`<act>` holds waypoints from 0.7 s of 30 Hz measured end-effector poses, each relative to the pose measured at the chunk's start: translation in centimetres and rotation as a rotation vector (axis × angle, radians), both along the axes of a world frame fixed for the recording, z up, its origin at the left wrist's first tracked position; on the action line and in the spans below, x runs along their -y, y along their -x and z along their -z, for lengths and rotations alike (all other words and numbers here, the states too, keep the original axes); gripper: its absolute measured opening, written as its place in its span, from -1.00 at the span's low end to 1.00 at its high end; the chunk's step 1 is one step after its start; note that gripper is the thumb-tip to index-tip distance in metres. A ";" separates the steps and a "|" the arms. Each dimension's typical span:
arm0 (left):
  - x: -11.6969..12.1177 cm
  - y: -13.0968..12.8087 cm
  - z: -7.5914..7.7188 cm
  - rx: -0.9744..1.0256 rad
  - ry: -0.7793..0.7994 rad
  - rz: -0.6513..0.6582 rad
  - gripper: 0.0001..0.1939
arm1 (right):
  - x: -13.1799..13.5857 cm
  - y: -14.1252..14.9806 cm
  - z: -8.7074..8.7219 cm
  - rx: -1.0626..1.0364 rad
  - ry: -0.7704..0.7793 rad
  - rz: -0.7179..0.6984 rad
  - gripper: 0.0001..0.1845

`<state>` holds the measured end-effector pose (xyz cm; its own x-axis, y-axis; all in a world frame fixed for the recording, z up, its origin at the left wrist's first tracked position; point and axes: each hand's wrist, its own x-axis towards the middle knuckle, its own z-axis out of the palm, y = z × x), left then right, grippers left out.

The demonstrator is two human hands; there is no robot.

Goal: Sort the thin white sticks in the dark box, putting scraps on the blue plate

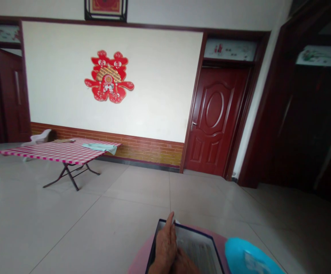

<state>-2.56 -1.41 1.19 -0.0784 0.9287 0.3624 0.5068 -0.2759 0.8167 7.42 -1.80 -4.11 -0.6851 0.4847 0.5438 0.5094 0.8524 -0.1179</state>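
Left hand (163, 247) props black-framed panel (195, 247) tilted above pink basin (142, 258), fingers together on its edge; right hand (184, 265) low, fingers unclear.

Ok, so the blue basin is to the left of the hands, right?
No, the blue basin is to the right of the hands, not the left, as the head view shows.
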 end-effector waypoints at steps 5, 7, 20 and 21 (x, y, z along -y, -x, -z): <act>-0.7 -0.1 0.7 0.158 -0.087 -0.086 -0.50 | -0.3 -2.1 0.1 0.026 -0.295 0.033 -0.80; -1.0 0.1 0.7 0.229 -0.091 -0.116 -0.53 | 0.0 -2.8 -0.8 -0.053 -0.330 0.048 -0.74; -0.1 -0.7 0.1 0.042 -0.146 0.146 -0.64 | 0.5 -4.6 -6.8 -1.383 0.472 0.767 -0.35; 0.0 -0.7 0.3 0.023 -0.157 0.176 -0.64 | 0.6 -4.9 -6.8 -1.429 0.507 0.766 -0.30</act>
<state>-1.86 -1.38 0.93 0.0700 0.8610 0.5037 0.4211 -0.4833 0.7675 12.35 -2.36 2.67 0.6346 0.7534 0.1720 0.0096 0.2149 -0.9766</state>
